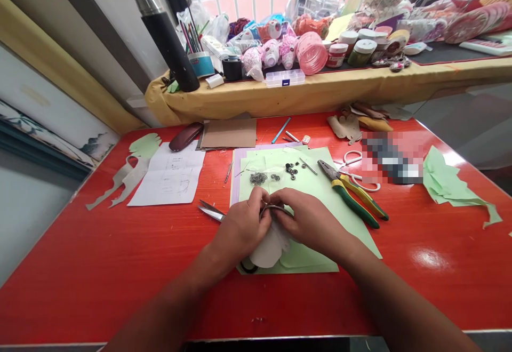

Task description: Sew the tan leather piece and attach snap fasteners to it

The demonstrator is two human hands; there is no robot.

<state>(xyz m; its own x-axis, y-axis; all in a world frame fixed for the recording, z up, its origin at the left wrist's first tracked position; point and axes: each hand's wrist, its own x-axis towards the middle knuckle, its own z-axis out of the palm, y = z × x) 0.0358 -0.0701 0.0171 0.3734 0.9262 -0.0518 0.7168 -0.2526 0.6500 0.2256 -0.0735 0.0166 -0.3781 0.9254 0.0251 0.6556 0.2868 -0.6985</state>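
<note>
My left hand (251,217) and my right hand (306,210) meet over green paper sheets (324,234). Both pinch the upper edge of a pale grey-white flexible piece (267,250), which looks like leather or felt and hangs below the fingers. Its edge curves between my fingertips; whether something small is held there is hidden. Just beyond my fingers lie small dark round snap parts (293,172) and a clear bag of tiny metal parts (259,178). Scissors (212,210) stick out from under my left hand. To the right of my right hand lie pliers with green-yellow handles (354,192).
White-handled scissors (360,173) lie past the pliers, near a pixelated dark object (394,160). Printed paper (170,173) and a dark glasses case (186,136) lie left. Leather scraps (346,127) sit at the back. A black flask (170,48) stands on the crowded windowsill.
</note>
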